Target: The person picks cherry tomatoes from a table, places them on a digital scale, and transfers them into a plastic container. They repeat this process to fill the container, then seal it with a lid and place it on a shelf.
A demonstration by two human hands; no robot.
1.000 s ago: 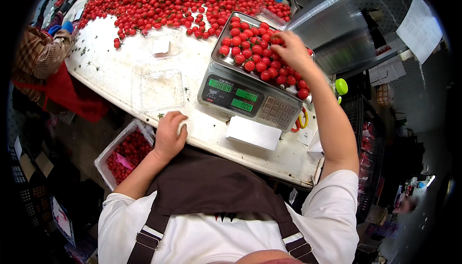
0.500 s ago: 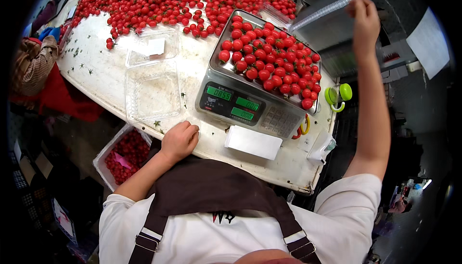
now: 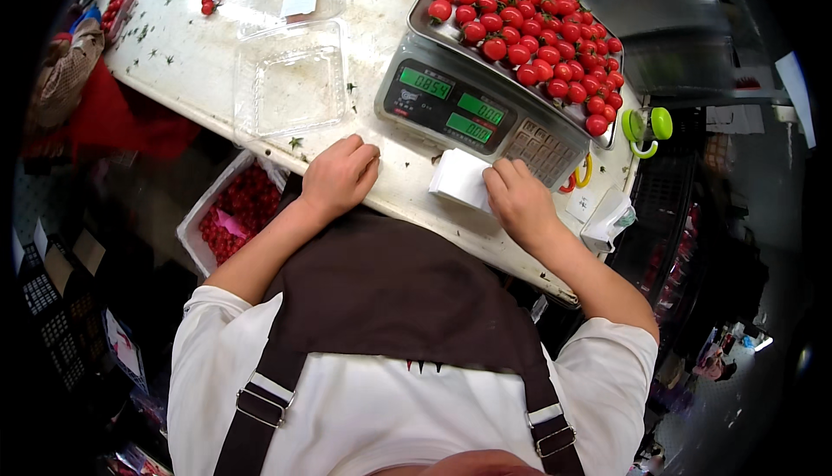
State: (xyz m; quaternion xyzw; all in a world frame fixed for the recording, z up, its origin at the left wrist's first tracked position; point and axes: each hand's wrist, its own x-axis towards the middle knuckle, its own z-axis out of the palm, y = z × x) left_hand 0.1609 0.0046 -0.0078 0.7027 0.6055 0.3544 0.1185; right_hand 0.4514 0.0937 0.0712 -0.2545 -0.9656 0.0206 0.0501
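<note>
Beside the scale (image 3: 485, 112), my right hand (image 3: 520, 203) rests on a white stack of paper (image 3: 462, 179), fingers flat, gripping nothing. My left hand (image 3: 338, 177) lies loosely curled and empty on the table (image 3: 186, 51), near a clear box (image 3: 290, 86).

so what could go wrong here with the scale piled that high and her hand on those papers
1. The cherry tomatoes are heaped to the rim of the scale's tray; a nudge could roll some off.
2. The right hand rests on the white paper stack against the scale; pressing against it might skew the reading.
3. The clear clamshell box lies near the table edge, close to the left hand, and could be knocked off.
</note>
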